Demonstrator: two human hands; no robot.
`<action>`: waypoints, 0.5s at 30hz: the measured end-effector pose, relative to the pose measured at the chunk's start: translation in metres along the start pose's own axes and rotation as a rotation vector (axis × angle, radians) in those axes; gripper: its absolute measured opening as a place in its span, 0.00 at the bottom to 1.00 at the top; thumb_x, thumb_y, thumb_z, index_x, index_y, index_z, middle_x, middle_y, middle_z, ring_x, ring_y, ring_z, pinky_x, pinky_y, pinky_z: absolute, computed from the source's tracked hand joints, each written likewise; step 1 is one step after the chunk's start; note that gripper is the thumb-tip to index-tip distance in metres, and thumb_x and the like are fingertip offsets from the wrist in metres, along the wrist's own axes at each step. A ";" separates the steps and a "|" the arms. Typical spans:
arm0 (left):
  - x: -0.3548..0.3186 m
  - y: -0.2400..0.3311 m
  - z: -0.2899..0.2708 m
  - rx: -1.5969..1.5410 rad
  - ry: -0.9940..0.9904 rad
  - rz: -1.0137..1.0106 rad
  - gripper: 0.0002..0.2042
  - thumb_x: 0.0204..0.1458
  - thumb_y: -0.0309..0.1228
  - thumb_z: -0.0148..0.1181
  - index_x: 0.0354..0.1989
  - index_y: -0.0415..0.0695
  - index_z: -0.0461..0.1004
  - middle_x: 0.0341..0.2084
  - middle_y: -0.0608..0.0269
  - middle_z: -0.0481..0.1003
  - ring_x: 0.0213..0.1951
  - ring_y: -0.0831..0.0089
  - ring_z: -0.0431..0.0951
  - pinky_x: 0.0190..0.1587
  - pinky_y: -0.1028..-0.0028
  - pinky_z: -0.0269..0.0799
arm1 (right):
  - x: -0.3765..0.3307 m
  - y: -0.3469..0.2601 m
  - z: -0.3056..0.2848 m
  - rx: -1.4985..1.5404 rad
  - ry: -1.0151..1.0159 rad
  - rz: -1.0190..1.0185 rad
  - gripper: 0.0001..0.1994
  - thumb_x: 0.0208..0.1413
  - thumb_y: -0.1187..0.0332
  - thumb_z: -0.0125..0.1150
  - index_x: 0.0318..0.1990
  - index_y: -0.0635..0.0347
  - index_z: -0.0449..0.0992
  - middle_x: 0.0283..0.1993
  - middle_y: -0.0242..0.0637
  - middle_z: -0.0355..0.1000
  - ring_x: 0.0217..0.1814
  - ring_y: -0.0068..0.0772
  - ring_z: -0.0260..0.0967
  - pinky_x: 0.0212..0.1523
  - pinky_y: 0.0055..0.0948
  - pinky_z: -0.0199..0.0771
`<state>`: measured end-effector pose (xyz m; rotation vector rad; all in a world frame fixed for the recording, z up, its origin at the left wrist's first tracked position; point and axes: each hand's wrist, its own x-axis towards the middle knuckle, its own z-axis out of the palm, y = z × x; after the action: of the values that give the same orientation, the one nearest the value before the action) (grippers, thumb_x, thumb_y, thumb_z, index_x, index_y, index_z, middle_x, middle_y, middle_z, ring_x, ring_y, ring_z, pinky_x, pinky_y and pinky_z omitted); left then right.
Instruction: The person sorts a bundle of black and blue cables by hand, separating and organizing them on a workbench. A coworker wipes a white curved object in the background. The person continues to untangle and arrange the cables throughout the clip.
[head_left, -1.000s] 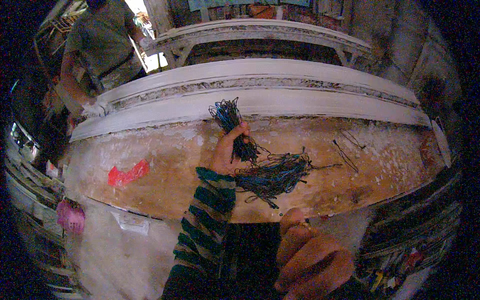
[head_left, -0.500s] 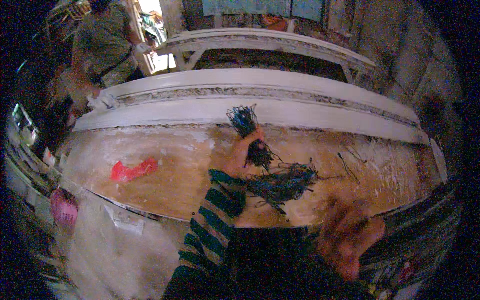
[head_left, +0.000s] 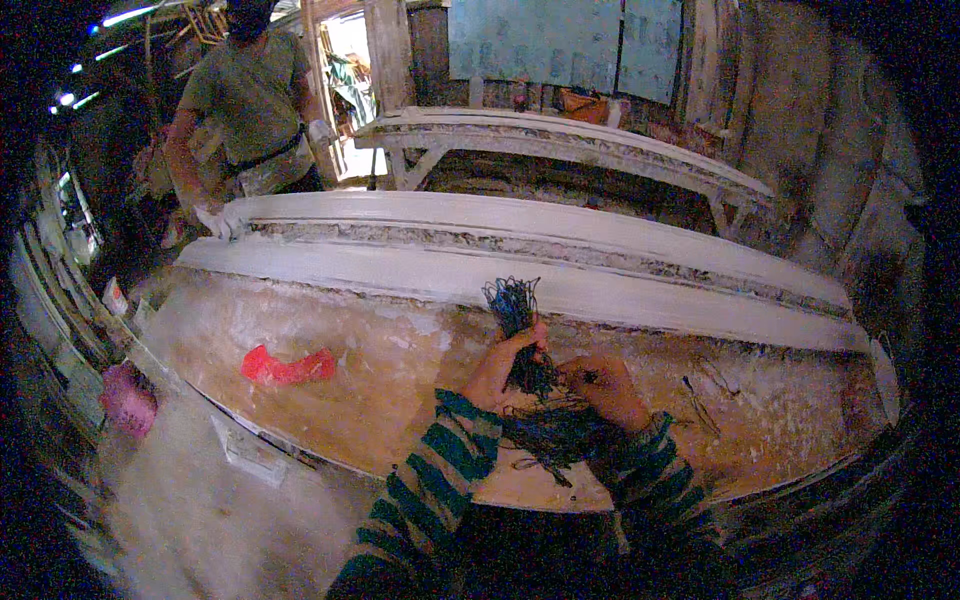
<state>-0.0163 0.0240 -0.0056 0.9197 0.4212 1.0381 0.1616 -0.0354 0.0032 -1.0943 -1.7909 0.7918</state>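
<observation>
My left hand (head_left: 497, 368) is closed round an upright bundle of thin dark cords (head_left: 512, 308), whose looped ends fan out above my fist. The lower part of the bundle hangs below the thumb. Close to its right side is my right hand (head_left: 612, 388), fingers curled and pressed together; a dark bit shows between them, too small to name. A loose heap of similar dark cords (head_left: 560, 432) lies on the brown tabletop (head_left: 390, 425) under both hands, partly covered by my right forearm. A few stray cords (head_left: 703, 408) rest to the right.
A curved red piece (head_left: 288, 366) lies on the left of the tabletop. Long whitish boards (head_left: 420, 255) run along its far side, with a white bench (head_left: 560, 130) behind. At the far left a person (head_left: 250, 110) stands, one hand on the boards. A pink object (head_left: 130, 402) sits left.
My right hand has come up from the lower right to the bundle, and its fingers have closed. My left hand keeps its hold on the cords. The whole view has shifted.
</observation>
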 end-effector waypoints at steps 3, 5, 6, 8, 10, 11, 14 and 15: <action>-0.002 0.000 0.001 0.048 0.006 0.009 0.08 0.50 0.37 0.58 0.34 0.49 0.68 0.24 0.74 0.67 0.28 0.83 0.67 0.31 0.83 0.65 | -0.006 0.004 -0.003 -0.074 0.076 0.018 0.06 0.51 0.69 0.60 0.35 0.60 0.78 0.32 0.37 0.75 0.31 0.26 0.71 0.32 0.26 0.70; -0.003 0.002 0.004 0.020 -0.014 -0.031 0.08 0.51 0.38 0.57 0.33 0.49 0.68 0.24 0.74 0.67 0.26 0.83 0.67 0.29 0.82 0.65 | -0.006 0.004 -0.006 -0.212 0.144 -0.015 0.06 0.50 0.70 0.60 0.35 0.60 0.78 0.31 0.38 0.75 0.31 0.28 0.72 0.31 0.27 0.71; -0.004 0.005 0.005 0.006 -0.020 -0.049 0.09 0.51 0.39 0.57 0.32 0.49 0.68 0.24 0.74 0.67 0.26 0.83 0.67 0.29 0.81 0.65 | -0.004 0.004 -0.006 -0.275 0.175 -0.052 0.06 0.50 0.70 0.61 0.34 0.60 0.78 0.31 0.38 0.75 0.30 0.30 0.72 0.31 0.27 0.71; -0.008 0.008 0.006 -0.046 0.012 -0.178 0.09 0.51 0.39 0.57 0.31 0.49 0.68 0.22 0.73 0.67 0.24 0.82 0.67 0.26 0.80 0.66 | -0.003 0.004 -0.008 -0.356 0.217 -0.113 0.06 0.49 0.71 0.61 0.34 0.60 0.78 0.32 0.39 0.75 0.30 0.33 0.73 0.31 0.28 0.71; -0.007 0.008 0.007 -0.071 0.048 -0.215 0.09 0.51 0.39 0.57 0.30 0.49 0.68 0.21 0.73 0.67 0.22 0.81 0.67 0.25 0.78 0.66 | -0.005 0.005 -0.012 -0.393 0.244 -0.165 0.06 0.48 0.71 0.61 0.34 0.60 0.78 0.32 0.40 0.75 0.30 0.36 0.74 0.31 0.30 0.72; -0.007 0.008 0.008 -0.071 0.069 -0.188 0.09 0.51 0.39 0.57 0.30 0.48 0.68 0.20 0.72 0.67 0.22 0.81 0.67 0.24 0.78 0.66 | -0.005 0.006 -0.013 -0.410 0.254 -0.162 0.06 0.48 0.71 0.61 0.34 0.60 0.78 0.32 0.40 0.75 0.31 0.37 0.74 0.32 0.30 0.72; -0.005 0.005 0.011 -0.009 0.030 -0.147 0.09 0.51 0.38 0.57 0.31 0.48 0.69 0.20 0.72 0.67 0.21 0.81 0.67 0.23 0.78 0.66 | -0.005 0.009 -0.014 -0.440 0.290 -0.160 0.07 0.47 0.71 0.62 0.35 0.59 0.78 0.33 0.40 0.76 0.33 0.37 0.74 0.32 0.30 0.72; -0.005 0.005 0.012 0.022 0.000 -0.141 0.08 0.51 0.38 0.57 0.32 0.47 0.69 0.20 0.72 0.67 0.22 0.81 0.68 0.23 0.78 0.66 | -0.005 0.010 -0.014 -0.436 0.305 -0.165 0.07 0.47 0.71 0.62 0.35 0.59 0.78 0.33 0.40 0.76 0.33 0.37 0.74 0.32 0.30 0.72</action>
<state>-0.0135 0.0150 0.0049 0.8967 0.4916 0.9061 0.1788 -0.0343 -0.0013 -1.2455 -1.7996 0.1220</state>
